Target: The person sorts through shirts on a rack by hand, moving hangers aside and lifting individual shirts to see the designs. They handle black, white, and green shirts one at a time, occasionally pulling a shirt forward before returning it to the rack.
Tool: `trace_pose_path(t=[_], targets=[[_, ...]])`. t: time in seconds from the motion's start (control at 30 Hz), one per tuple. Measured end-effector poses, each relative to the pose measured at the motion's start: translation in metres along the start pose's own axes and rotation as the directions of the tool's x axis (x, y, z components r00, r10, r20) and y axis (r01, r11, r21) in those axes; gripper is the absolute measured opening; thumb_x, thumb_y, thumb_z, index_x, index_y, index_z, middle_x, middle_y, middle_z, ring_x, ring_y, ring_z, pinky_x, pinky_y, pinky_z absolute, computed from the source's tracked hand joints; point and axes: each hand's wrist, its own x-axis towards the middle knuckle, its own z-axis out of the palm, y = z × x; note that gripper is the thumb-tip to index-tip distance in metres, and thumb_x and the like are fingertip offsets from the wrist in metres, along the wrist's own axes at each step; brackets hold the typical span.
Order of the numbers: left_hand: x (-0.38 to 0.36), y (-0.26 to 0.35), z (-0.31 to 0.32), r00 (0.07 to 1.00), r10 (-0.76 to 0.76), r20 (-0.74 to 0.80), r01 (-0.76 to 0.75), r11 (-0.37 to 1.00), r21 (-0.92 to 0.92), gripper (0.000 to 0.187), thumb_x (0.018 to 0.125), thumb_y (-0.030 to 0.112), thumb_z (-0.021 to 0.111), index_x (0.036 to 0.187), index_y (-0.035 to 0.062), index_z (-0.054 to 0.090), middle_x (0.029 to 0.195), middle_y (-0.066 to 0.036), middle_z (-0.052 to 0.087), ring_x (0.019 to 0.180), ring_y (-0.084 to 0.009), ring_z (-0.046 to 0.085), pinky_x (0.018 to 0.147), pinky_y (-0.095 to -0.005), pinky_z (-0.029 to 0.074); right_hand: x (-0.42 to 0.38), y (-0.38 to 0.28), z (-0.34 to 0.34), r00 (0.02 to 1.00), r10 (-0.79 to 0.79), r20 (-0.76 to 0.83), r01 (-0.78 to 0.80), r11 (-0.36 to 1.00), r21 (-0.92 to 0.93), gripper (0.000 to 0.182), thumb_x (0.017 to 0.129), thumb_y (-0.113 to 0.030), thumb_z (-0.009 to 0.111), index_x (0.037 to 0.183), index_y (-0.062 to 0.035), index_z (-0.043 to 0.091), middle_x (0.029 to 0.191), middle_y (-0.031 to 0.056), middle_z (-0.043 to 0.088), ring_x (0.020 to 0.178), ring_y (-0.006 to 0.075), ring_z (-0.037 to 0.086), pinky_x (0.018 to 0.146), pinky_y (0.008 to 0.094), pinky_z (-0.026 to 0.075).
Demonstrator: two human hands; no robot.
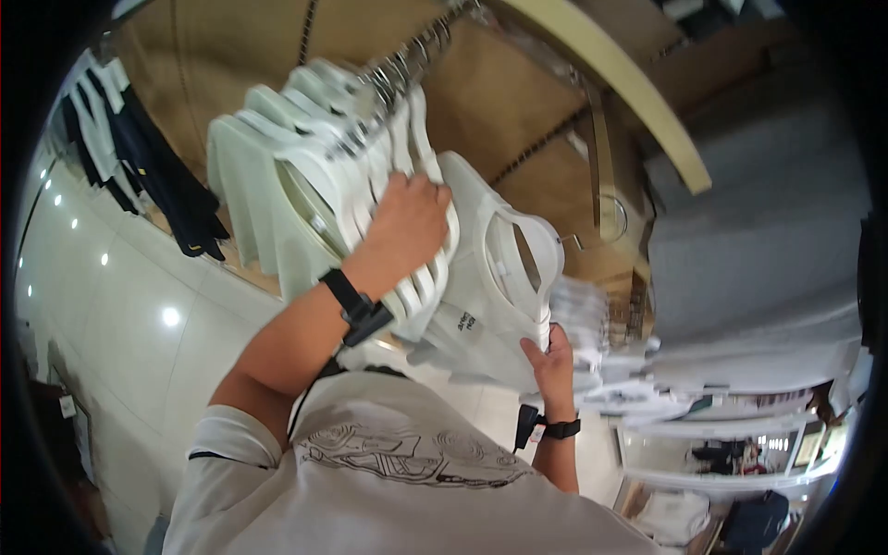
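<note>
My left hand point(412, 222) is among the white hangers point(356, 199) on the rail, its fingers curled over them. Pale shirts point(245, 176) hang from these hangers, packed close together. My right hand point(552, 365) pinches the shoulder of a white T-shirt point(472, 277) on its own white hanger point(555, 254). That shirt has small dark lettering on the chest and faces me at a tilt. Its metal hook point(575, 241) is off the rail, pointing right. Part of the shirt passes behind the other hangers near my left hand.
The metal rail point(462, 11) carries the hanger hooks at the top. A curved pale wooden bar point(638, 83) arches at upper right. Dark garments point(157, 157) hang at left above a shiny tiled floor point(139, 342). Grey cloth point(758, 268) covers the right side, with more white clothes point(583, 314) beside it.
</note>
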Motion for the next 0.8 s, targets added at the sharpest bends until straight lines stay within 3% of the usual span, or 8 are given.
trace_pose_path(t=[0.07, 0.13, 0.2, 0.33, 0.43, 0.6, 0.7, 0.8], targets=[[0.002, 0.001, 0.004, 1.0, 0.002, -0.005, -0.002, 1.0, -0.023, 0.031, 0.092, 0.028, 0.059, 0.11, 0.0049, 0.07, 0.096, -0.003, 0.068, 0.103, -0.0201, 0.058, 0.088, -0.041, 0.039, -0.028, -0.003, -0.017, 0.998, -0.015, 0.058, 0.017, 0.999, -0.04, 0.025, 0.089, -0.004, 0.072, 0.112, -0.001, 0.063, 0.097, -0.0013, 0.066, 0.089, 0.0094, 0.057, 0.081, 0.0266, 0.047], [0.004, 0.001, 0.006, 0.997, -0.053, 0.051, 0.052, 0.998, 0.021, 0.047, 0.091, 0.03, 0.06, 0.131, 0.0043, 0.065, 0.108, -0.006, 0.07, 0.111, -0.0191, 0.057, 0.091, -0.0422, 0.039, -0.052, -0.002, -0.039, 0.998, -0.009, 0.056, 0.012, 0.998, -0.055, 0.024, 0.088, -0.003, 0.073, 0.11, -0.0012, 0.064, 0.095, 0.0, 0.066, 0.087, 0.0106, 0.057, 0.08, 0.0276, 0.047], [0.005, -0.001, 0.014, 0.999, -0.039, 0.035, 0.037, 0.998, 0.049, 0.047, 0.091, 0.03, 0.06, 0.13, 0.0051, 0.066, 0.108, -0.005, 0.071, 0.111, -0.0189, 0.057, 0.091, -0.0425, 0.04, -0.073, -0.016, -0.062, 0.996, 0.001, 0.088, 0.028, 0.944, -0.329, 0.031, 0.089, 0.0, 0.071, 0.118, -0.0006, 0.063, 0.104, 0.0018, 0.068, 0.093, 0.0107, 0.059, 0.085, 0.0278, 0.048], [0.008, -0.001, 0.02, 0.999, -0.046, 0.008, 0.045, 0.994, 0.097, 0.045, 0.091, 0.03, 0.06, 0.129, 0.0066, 0.069, 0.105, -0.003, 0.071, 0.111, -0.0187, 0.058, 0.092, -0.0427, 0.04, -0.111, -0.045, -0.091, 0.995, 0.084, 0.055, -0.055, 0.915, -0.4, 0.023, 0.084, -0.003, 0.076, 0.105, -0.0003, 0.066, 0.086, 0.0054, 0.064, 0.078, 0.015, 0.057, 0.073, 0.0304, 0.047], [0.009, -0.001, 0.017, 0.999, -0.049, 0.023, 0.047, 0.995, 0.085, 0.044, 0.091, 0.03, 0.06, 0.127, 0.0062, 0.07, 0.104, -0.003, 0.072, 0.11, -0.0187, 0.058, 0.092, -0.0422, 0.04, -0.117, -0.048, -0.1, 0.992, 0.087, 0.088, -0.03, 0.858, -0.513, 0.024, 0.082, -0.005, 0.077, 0.103, -0.0002, 0.066, 0.082, 0.0086, 0.063, 0.074, 0.0176, 0.057, 0.07, 0.032, 0.047], [0.006, 0.0, 0.019, 0.999, -0.042, -0.009, 0.043, 0.997, 0.062, 0.044, 0.091, 0.03, 0.059, 0.126, 0.0057, 0.07, 0.104, -0.003, 0.072, 0.11, -0.0186, 0.058, 0.092, -0.0422, 0.04, -0.084, -0.038, -0.071, 0.997, -0.064, 0.033, 0.072, 0.884, -0.462, 0.025, 0.082, -0.007, 0.077, 0.103, 0.0, 0.065, 0.081, 0.013, 0.063, 0.072, 0.0231, 0.059, 0.069, 0.0342, 0.048], [0.005, 0.002, 0.015, 0.999, -0.04, 0.01, 0.039, 0.997, 0.06, 0.044, 0.091, 0.03, 0.058, 0.126, 0.0056, 0.07, 0.104, -0.004, 0.071, 0.11, -0.019, 0.058, 0.092, -0.0426, 0.04, -0.066, -0.049, -0.065, 0.989, -0.071, 0.133, 0.132, 0.84, -0.527, 0.027, 0.08, -0.007, 0.077, 0.104, -0.0001, 0.066, 0.087, 0.0151, 0.066, 0.074, 0.0299, 0.062, 0.072, 0.036, 0.05], [0.005, 0.0, 0.013, 0.999, -0.039, 0.009, 0.039, 0.997, 0.063, 0.042, 0.091, 0.03, 0.058, 0.123, 0.0056, 0.071, 0.104, -0.004, 0.071, 0.11, -0.0195, 0.058, 0.093, -0.0434, 0.039, -0.063, -0.058, -0.076, 0.962, -0.158, 0.223, 0.251, 0.834, -0.492, 0.028, 0.079, -0.006, 0.078, 0.104, -0.0004, 0.067, 0.088, 0.015, 0.066, 0.075, 0.0309, 0.062, 0.072, 0.0358, 0.05]])
